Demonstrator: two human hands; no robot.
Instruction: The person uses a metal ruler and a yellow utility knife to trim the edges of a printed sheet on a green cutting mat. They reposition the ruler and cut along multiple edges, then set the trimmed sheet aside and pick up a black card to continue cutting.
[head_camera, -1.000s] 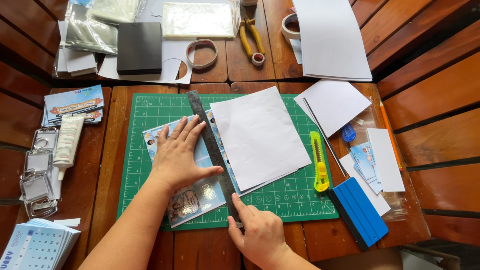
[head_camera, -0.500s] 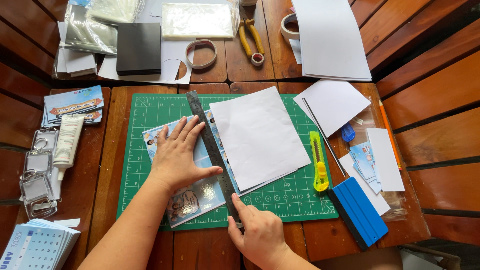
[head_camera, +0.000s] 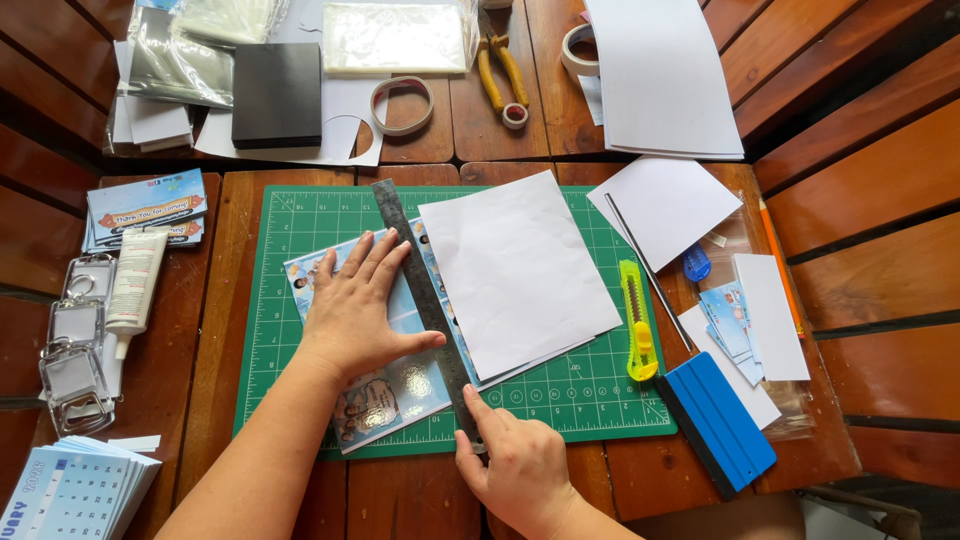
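Metal ruler (head_camera: 425, 300), left hand (head_camera: 355, 315), right hand (head_camera: 520, 465): all unmoved.

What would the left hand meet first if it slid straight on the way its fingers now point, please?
Probably the dark ruler: the left hand lies flat on the glossy printed sheet, fingers pointing up and slightly right, already beside the ruler's edge.

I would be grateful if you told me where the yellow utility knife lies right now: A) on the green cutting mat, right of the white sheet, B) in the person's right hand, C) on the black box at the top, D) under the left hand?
A: the yellow utility knife lies untouched on the green cutting mat, just right of the white sheet, apart from both hands.
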